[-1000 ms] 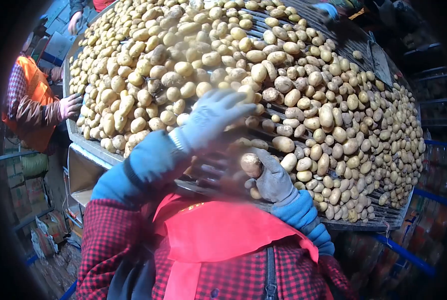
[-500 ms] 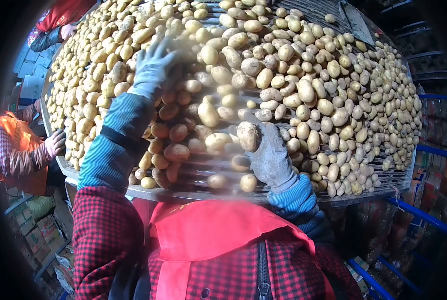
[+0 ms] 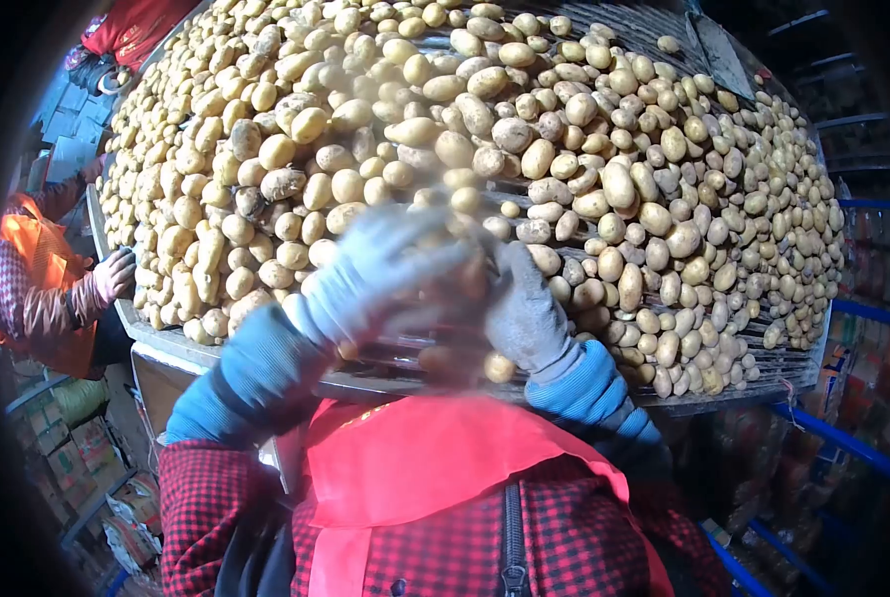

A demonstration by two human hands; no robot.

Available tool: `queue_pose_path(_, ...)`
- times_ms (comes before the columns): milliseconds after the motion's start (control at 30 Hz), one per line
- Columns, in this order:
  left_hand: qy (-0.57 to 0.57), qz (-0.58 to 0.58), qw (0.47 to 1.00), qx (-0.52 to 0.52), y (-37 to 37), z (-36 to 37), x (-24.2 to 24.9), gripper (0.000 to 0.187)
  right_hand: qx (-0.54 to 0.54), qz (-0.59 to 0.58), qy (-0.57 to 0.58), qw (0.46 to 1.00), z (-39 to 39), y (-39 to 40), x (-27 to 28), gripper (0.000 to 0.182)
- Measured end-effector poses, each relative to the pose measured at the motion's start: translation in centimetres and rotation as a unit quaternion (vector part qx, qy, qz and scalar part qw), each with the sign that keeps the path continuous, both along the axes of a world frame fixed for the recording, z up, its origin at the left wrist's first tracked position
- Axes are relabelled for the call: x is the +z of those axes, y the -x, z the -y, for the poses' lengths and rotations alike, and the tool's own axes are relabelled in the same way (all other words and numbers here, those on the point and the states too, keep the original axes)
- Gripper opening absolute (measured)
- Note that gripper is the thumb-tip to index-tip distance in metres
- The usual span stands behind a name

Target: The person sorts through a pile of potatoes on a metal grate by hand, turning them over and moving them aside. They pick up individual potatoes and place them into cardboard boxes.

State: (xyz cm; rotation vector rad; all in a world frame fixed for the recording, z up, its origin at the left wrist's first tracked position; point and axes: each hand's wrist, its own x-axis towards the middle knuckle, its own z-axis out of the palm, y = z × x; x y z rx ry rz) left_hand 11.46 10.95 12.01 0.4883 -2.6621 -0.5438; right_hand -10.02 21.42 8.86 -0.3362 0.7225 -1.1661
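Note:
Both gloved hands are close together over the near part of a slatted bed heaped with potatoes (image 3: 619,184). My left hand (image 3: 390,274), in a grey glove, is smeared by motion, so its fingers cannot be made out. Facing it, my right hand (image 3: 530,313), also in a grey glove, has its fingers curled inward against a blurred brown potato (image 3: 473,267). Just below the hands lies a single potato (image 3: 500,367) near the front edge. Other potatoes between the hands are too blurred to separate.
The bed's metal rim (image 3: 709,400) runs in front of my body. At the left, a person in an orange vest (image 3: 42,249) rests a gloved hand (image 3: 116,274) by the bed. Another person in red (image 3: 136,35) stands farther back. Blue rails (image 3: 843,438) and stacked goods line the right.
My left hand has swept back toward my body and right, and now meets my right hand. More potatoes lie in the left-centre area. The right hand has barely moved.

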Motion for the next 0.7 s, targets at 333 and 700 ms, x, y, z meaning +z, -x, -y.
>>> queue_pose_path(333, -0.098, -0.057, 0.989, 0.097, -0.3, -6.8, -1.5, 0.07, 0.192, 0.003, -0.01, 0.981, -1.8, -1.1, 0.0, 0.05)
queue_pose_path(700, -0.184, -0.31, 0.711, 0.604, -18.4, -24.6, -5.0, 0.058, 0.342, 0.046, -0.013, 0.938, -2.4, -3.6, -0.5, 0.062)
